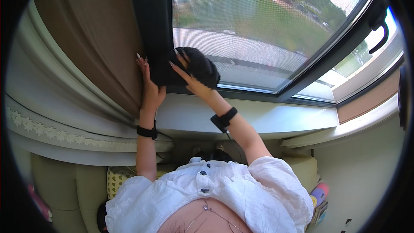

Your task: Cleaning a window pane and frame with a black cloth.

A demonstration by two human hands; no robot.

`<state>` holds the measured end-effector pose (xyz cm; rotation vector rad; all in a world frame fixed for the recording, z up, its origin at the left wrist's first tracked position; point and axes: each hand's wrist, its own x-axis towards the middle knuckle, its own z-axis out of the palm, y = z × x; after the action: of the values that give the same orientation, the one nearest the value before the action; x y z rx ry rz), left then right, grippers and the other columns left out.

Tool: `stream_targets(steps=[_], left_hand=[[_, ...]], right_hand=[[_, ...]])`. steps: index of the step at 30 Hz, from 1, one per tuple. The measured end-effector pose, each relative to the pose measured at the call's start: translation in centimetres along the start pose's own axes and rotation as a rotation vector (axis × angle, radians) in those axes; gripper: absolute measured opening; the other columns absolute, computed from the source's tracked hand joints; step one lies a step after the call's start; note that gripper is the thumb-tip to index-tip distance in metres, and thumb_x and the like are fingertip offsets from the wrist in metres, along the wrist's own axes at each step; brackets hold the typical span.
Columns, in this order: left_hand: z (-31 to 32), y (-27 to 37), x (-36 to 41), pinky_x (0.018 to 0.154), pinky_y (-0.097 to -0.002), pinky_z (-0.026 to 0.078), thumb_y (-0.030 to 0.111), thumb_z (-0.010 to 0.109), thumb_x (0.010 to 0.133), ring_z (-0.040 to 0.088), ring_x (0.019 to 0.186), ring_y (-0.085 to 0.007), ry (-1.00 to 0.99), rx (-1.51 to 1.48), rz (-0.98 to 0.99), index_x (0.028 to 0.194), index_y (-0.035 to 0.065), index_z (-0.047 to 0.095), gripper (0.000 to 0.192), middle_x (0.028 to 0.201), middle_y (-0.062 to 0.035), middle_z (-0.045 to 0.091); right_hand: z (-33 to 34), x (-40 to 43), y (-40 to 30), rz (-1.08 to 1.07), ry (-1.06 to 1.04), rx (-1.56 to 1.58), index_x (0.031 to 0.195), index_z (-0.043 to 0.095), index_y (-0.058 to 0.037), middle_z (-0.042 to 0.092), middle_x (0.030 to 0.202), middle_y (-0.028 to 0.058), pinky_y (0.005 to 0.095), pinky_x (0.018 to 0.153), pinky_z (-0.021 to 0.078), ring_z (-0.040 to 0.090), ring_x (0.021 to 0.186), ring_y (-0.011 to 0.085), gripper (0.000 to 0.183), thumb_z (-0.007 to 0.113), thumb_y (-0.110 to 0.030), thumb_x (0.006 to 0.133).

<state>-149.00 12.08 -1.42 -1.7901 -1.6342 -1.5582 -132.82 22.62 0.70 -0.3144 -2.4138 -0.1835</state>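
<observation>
A dark, fuzzy black cloth [203,68] is bunched against the lower left corner of the window, over the dark window frame [155,13]. My right hand [190,74] lies on top of it with the fingers spread, holding it to the frame. Just to the left, my left hand [150,85] rests against the brown side panel [106,38], fingers pointing up and thumb out to the right. Its thumb is near the cloth's lower edge. Black on black, the cloth and frame blend, so whether my left hand grips any cloth is unclear.
Below the window runs a white sill [245,113]. A mesh screen [245,38] fills the pane, and a black window handle [381,37] is at the right. Pale curtains [64,113] hang at the left. Black wristbands [147,132] with thin cables circle both wrists.
</observation>
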Motion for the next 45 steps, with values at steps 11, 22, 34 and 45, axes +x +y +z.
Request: stream_targets(steps=[11,22,34,45], left_hand=[[0.1,1.3,1.2,0.115,-0.0543,0.007,0.006,0.049,0.088,0.001,0.142,-0.0465,0.003,0.14,0.118,0.149,0.0069,0.003,0.076,0.155,-0.0258,0.0],[0.4,4.3,-2.4,0.115,-0.0484,0.007,0.002,0.052,0.086,0.003,0.145,-0.0368,0.104,-0.032,-0.008,0.149,0.0036,0.001,0.081,0.155,-0.0233,0.003],[3.8,8.4,-2.1,0.115,-0.0494,0.01,-0.004,0.048,0.083,0.006,0.145,-0.0339,0.222,-0.251,-0.127,0.149,0.0083,0.001,0.082,0.157,-0.018,0.007],[11.5,13.6,-0.8,0.116,-0.0454,0.01,-0.005,0.044,0.081,0.009,0.145,-0.034,-0.006,-0.453,-0.128,0.15,0.0053,0.009,0.077,0.155,-0.0196,0.017]], right_hand=[[-11.8,-22.4,15.4,0.882,0.691,-0.436,0.14,0.031,0.0039,0.04,0.139,0.0287,0.0471,0.112,0.0255,0.037,0.133,0.0387,0.091,0.076,-0.037,0.072],[2.7,-7.4,-1.4,0.586,0.073,0.194,0.147,0.024,-0.0088,0.013,0.156,0.0158,0.0606,0.112,0.0112,0.009,0.144,0.0389,0.105,0.08,-0.004,0.057],[-2.5,-18.5,5.1,0.362,-0.624,0.129,0.147,0.014,-0.0452,0.032,0.148,0.02,0.0474,0.103,0.0387,0.04,0.131,0.0375,0.097,0.064,0.001,0.079],[-16.2,-35.2,11.2,0.85,-0.045,-0.099,0.138,0.041,-0.0149,0.045,0.141,0.013,0.0425,0.106,0.0365,0.042,0.128,0.0355,0.085,0.067,0.009,0.062]])
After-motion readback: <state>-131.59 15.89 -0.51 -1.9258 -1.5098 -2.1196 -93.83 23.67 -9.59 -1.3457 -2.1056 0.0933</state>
